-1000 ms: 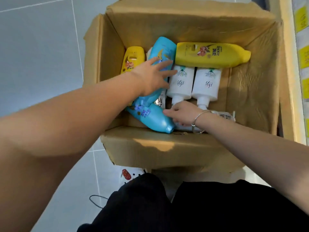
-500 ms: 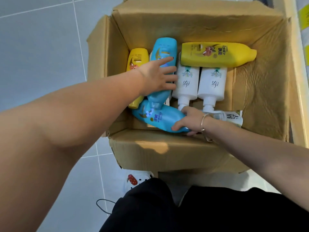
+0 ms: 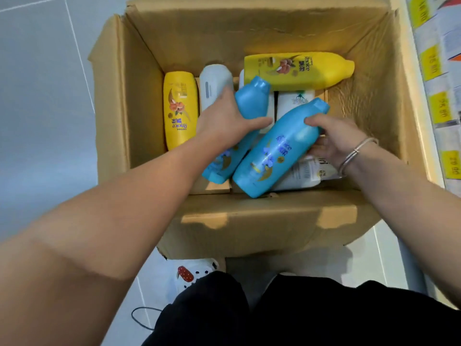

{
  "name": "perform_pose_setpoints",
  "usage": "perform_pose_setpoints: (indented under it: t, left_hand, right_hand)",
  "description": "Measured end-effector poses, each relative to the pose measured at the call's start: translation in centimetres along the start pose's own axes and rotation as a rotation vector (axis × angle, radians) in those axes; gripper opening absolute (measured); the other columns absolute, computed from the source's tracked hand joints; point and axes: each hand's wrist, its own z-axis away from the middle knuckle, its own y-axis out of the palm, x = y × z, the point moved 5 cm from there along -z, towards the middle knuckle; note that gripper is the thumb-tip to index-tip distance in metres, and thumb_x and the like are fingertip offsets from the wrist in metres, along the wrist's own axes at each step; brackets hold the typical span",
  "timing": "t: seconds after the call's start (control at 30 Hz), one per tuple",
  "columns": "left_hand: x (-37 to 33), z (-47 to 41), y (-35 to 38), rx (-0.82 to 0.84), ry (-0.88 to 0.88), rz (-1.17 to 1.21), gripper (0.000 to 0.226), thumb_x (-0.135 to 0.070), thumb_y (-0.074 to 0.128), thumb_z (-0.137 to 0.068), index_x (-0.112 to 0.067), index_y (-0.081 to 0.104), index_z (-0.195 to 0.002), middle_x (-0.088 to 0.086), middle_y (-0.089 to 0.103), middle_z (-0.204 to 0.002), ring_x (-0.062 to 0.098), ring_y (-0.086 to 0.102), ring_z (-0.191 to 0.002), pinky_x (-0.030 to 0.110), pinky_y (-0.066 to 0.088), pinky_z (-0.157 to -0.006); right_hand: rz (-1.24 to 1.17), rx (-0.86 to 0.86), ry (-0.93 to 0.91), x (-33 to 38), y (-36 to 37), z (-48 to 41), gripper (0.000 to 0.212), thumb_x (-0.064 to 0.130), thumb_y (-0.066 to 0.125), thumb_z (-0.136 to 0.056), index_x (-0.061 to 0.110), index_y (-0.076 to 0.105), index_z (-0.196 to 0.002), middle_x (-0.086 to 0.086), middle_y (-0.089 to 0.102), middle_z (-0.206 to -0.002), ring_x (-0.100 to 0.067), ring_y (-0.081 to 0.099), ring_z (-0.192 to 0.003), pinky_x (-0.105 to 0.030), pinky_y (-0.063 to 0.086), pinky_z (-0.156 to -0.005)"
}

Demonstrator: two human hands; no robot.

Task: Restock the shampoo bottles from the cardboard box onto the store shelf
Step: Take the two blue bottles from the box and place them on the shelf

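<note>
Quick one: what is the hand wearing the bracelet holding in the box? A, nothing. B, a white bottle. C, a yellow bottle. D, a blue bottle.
D: the right hand, with the bracelet, has thumb and fingers curled round the nearer blue bottle; the left hand grips the other blue bottle.

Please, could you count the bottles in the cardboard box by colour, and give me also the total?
Blue bottles: 2, one gripped by the left hand, one by the right hand
Yellow bottles: 2
White bottles: 4, some partly covered by the blue ones
Total: 8 bottles visible in the cardboard box
</note>
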Motion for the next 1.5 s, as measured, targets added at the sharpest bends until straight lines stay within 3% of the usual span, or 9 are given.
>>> perform_pose_setpoints:
  t: [0.2, 0.3, 0.43, 0.57, 0.7, 0.83, 0.97, 1.23, 1.5]
  left_hand:
    - [4.7, 1.4, 2.2, 0.244, -0.213, 0.539, 0.055, -0.021, 0.078, -0.074, -0.018, 0.044, -0.117, 0.007, 0.061, -0.111, 0.017, 0.062, -0.089, 0.032, 0.056, -0.075]
    - [5.0, 2.0, 2.7, 0.369, -0.166, 0.566, 0.065, -0.002, 0.076, -0.072, -0.03, 0.04, -0.118, 0.008, 0.061, -0.109, 0.026, 0.062, -0.098, 0.041, 0.054, -0.086]
    - [4.9, 2.3, 2.6, 0.358, -0.132, 0.526, 0.067, -0.009, 0.077, -0.073, -0.026, 0.04, -0.126, 0.003, 0.06, -0.106, 0.022, 0.062, -0.095, 0.036, 0.053, -0.081]
    - [5.5, 2.5, 2.6, 0.278, -0.187, 0.523, 0.056, -0.018, 0.078, -0.074, -0.016, 0.048, -0.121, 0.001, 0.063, -0.106, 0.013, 0.062, -0.086, 0.023, 0.05, -0.067]
    - [5.7, 3.1, 1.7, 0.205, -0.255, 0.69, 0.051, -0.015, 0.077, -0.075, -0.013, 0.052, -0.119, 0.008, 0.067, -0.109, 0.025, 0.067, -0.095, 0.041, 0.056, -0.083]
    - [2.3, 5.3, -1.5, 0.213, -0.216, 0.819, 0.049, -0.011, 0.073, -0.078, -0.008, 0.053, -0.123, 0.01, 0.069, -0.109, 0.023, 0.069, -0.091, 0.034, 0.059, -0.075]
    - [-3.6, 9.3, -6.0, 0.242, -0.19, 0.87, 0.041, -0.009, 0.069, -0.08, -0.009, 0.055, -0.119, 0.006, 0.071, -0.101, 0.015, 0.071, -0.077, 0.026, 0.056, -0.064]
    - [-14.2, 20.3, -14.1, 0.346, -0.213, 0.696, 0.043, -0.022, 0.077, -0.068, -0.016, 0.061, -0.108, 0.004, 0.073, -0.095, 0.019, 0.071, -0.077, 0.033, 0.058, -0.07]
    - [-23.8, 31.4, -20.7, 0.496, -0.125, 0.482, 0.022, -0.016, 0.075, -0.076, -0.024, 0.063, -0.092, -0.003, 0.072, -0.085, 0.009, 0.069, -0.067, 0.028, 0.057, -0.068]
  right_hand:
    - [-0.171, -0.152, -0.027, -2.0, 2.4, -0.2, 0.065, 0.014, 0.082, -0.06, -0.001, 0.054, -0.117, -0.013, 0.069, -0.101, -0.022, 0.068, -0.077, -0.032, 0.056, -0.062]
    - [-0.19, -0.17, 0.041, -2.4, 3.1, 0.2, 0.056, 0.015, 0.084, -0.054, 0.0, 0.059, -0.102, -0.014, 0.07, -0.094, -0.026, 0.069, -0.073, -0.04, 0.059, -0.065]
    - [-0.077, -0.112, 0.064, -2.6, 3.6, 0.3, 0.029, 0.005, 0.076, -0.07, 0.01, 0.057, -0.092, -0.006, 0.065, -0.084, -0.018, 0.061, -0.067, -0.017, 0.045, -0.046]
    - [-0.105, 0.017, 0.025, -3.1, 4.8, 0.5, 0.051, -0.003, 0.074, -0.068, 0.011, 0.052, -0.112, -0.008, 0.068, -0.103, -0.022, 0.066, -0.083, -0.035, 0.055, -0.072]
    - [-0.114, 0.083, -0.114, -2.6, 5.8, 1.5, 0.048, -0.007, 0.075, -0.066, 0.024, 0.047, -0.09, -0.002, 0.065, -0.094, -0.024, 0.066, -0.088, -0.041, 0.056, -0.078]
    - [-0.209, 0.071, -0.179, -0.1, 4.4, 4.5, 0.05, 0.0, 0.077, -0.059, 0.022, 0.055, -0.098, -0.006, 0.068, -0.094, -0.026, 0.07, -0.084, -0.043, 0.057, -0.076]
    - [-0.5, 0.059, -0.169, 4.2, 1.6, 10.8, 0.035, -0.006, 0.065, -0.075, 0.014, 0.056, -0.102, -0.004, 0.069, -0.073, -0.017, 0.067, -0.058, -0.031, 0.056, -0.057]
    - [-0.52, 0.01, -0.089, 8.5, -5.0, 27.8, 0.016, 0.003, 0.063, -0.081, 0.016, 0.064, -0.091, 0.002, 0.072, -0.075, -0.014, 0.069, -0.064, -0.029, 0.057, -0.065]
    - [-0.537, -0.113, -0.051, 10.2, -10.3, 45.5, 0.047, 0.001, 0.074, -0.062, 0.008, 0.062, -0.107, 0.005, 0.074, -0.075, -0.012, 0.071, -0.065, -0.024, 0.055, -0.055]
